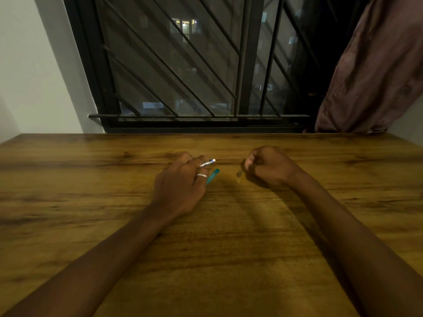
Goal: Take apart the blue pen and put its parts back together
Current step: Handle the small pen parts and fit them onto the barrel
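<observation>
Pen's already in bits: the left hand (180, 186) has its fingers wrapped round the teal barrel (213, 176) and a clear piece with a blue band (208, 162), while the little metal tip (239, 175) lies loose on the worktop (229, 248) just beside the right hand (270, 167), which is curled shut. Can't tell if it's holding anything. Honestly that tip worries me; one nudge from a knuckle and it could roll away.

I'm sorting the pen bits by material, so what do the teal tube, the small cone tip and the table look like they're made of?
Teal tube: probably translucent plastic; it glows evenly. Small cone tip: likely metal, dull grey with a faint glint, though too small to be sure. Table: wood or wood-look laminate, brown grain streaks, low sheen.
</observation>
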